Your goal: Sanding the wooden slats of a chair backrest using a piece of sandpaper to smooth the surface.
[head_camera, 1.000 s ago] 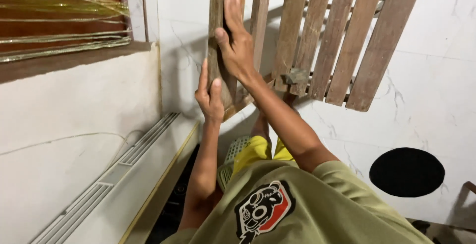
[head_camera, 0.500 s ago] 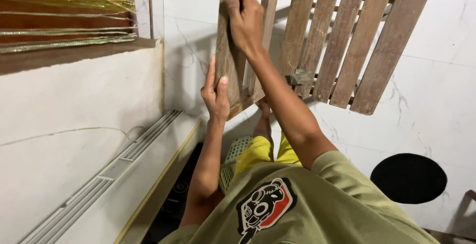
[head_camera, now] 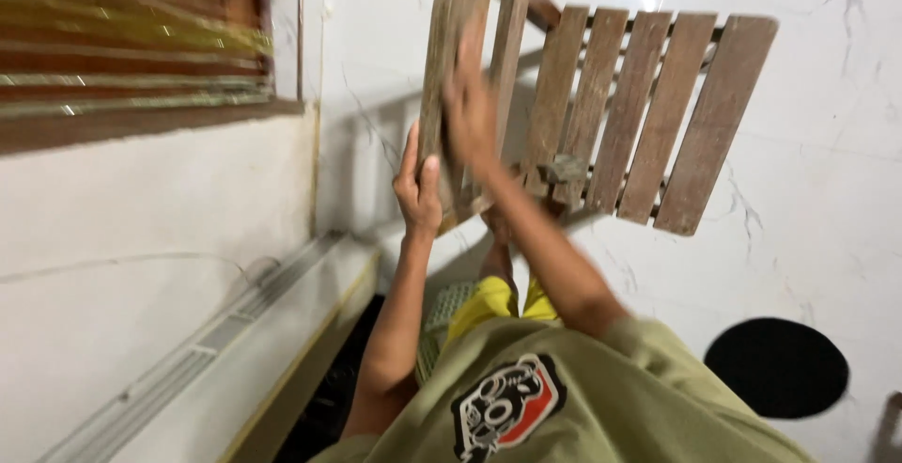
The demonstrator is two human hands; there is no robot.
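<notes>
1. Left hand (head_camera: 419, 184) wrapped around the lower edge of a weathered wooden slatted frame (head_camera: 601, 110), thumb and fingers closed on the narrow side piece, gripping it firmly.
2. Right hand (head_camera: 473, 106) laid flat against the same side piece just above the left hand, fingers stretched long and pressed on the wood; blurred, so cannot tell whether the fingertips curl over the far edge.
3. Slatted frame held up ahead of both hands, tilted, with its row of flat slats fanning away to the right of the right hand; a small grey block (head_camera: 565, 168) fixed beneath the slats, just right of the right wrist.
4. Round badge (head_camera: 507, 407) in black, white and red printed on the olive green shirt (head_camera: 601, 397), well below both hands; yellow cloth (head_camera: 493, 298) showing between the forearms.
5. White marbled surface (head_camera: 808, 190) behind the frame, with a black oval patch (head_camera: 776, 367) far down to the right of the hands.
6. Brown louvred slats (head_camera: 132, 68) far left of the left hand, above a pale wall (head_camera: 122, 266) and a ribbed white rail (head_camera: 235, 322).
</notes>
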